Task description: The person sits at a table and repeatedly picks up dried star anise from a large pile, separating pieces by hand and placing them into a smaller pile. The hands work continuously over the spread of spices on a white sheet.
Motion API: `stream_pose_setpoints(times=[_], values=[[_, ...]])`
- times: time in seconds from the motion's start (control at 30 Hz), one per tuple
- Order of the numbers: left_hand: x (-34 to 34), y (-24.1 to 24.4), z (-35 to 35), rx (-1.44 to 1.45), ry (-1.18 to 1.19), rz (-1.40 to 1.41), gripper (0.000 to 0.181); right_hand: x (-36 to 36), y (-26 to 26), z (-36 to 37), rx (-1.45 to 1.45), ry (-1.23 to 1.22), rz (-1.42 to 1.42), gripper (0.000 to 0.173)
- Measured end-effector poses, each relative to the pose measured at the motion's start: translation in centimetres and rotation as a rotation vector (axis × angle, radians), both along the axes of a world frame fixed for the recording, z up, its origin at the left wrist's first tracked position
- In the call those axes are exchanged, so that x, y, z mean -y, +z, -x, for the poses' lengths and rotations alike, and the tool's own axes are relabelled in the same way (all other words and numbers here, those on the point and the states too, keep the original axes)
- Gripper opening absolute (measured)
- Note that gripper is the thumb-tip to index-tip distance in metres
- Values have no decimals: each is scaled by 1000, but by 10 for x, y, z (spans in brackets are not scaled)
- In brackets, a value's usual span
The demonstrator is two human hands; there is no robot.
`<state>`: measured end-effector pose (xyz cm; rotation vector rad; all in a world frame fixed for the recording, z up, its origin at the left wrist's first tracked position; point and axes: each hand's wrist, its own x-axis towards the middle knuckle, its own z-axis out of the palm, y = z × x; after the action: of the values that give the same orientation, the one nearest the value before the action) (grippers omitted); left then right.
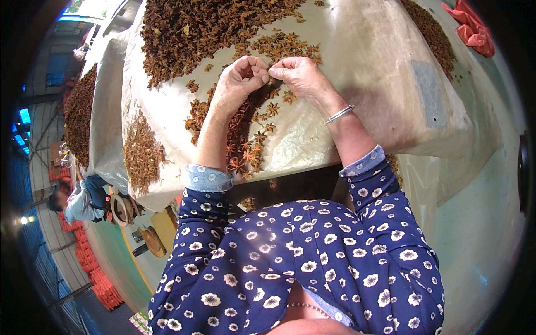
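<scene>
Both hands meet over the plastic-covered table [368, 83]. My left hand [245, 79] has thumb and fingers pinched near a small dark piece, perhaps star anise, at the fingertips. Against it, my right hand [299, 75] pinches the same spot, and a silver bangle circles that wrist. Whether one or both hands grip the piece cannot be told. Behind the hands spreads a large heap of star anise [188, 37], with a smaller patch [284, 46] just beyond the fingertips. Between the forearms lie darker reddish star anise [240, 130] and loose lighter ones [272, 109].
A pile of stems or fragments [142, 155] lies at the table's left. More brown heaps [81, 119] stand farther left and at the upper right [431, 33], beside a red plastic bag [471, 31]. A seated person [81, 203] and stacked red sacks [98, 276] are at left.
</scene>
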<state>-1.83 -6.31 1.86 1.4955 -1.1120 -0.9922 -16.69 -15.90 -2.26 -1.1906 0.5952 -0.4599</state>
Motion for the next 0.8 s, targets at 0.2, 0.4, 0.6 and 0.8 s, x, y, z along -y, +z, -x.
stream_pose_setpoints(times=[0.2,0.4,0.6,0.8], values=[[-5,-3,16,-353,169,-95,16,-9,2,-7,186,-91,-122,12],[-12,-7,11,-520,154,-103,16,-26,9,-14,158,-213,358,12],[-23,5,36,254,295,-1,11,-39,3,-24,33,-436,497,18],[-45,18,11,49,520,225,7,-12,15,-8,238,-571,-411,22]])
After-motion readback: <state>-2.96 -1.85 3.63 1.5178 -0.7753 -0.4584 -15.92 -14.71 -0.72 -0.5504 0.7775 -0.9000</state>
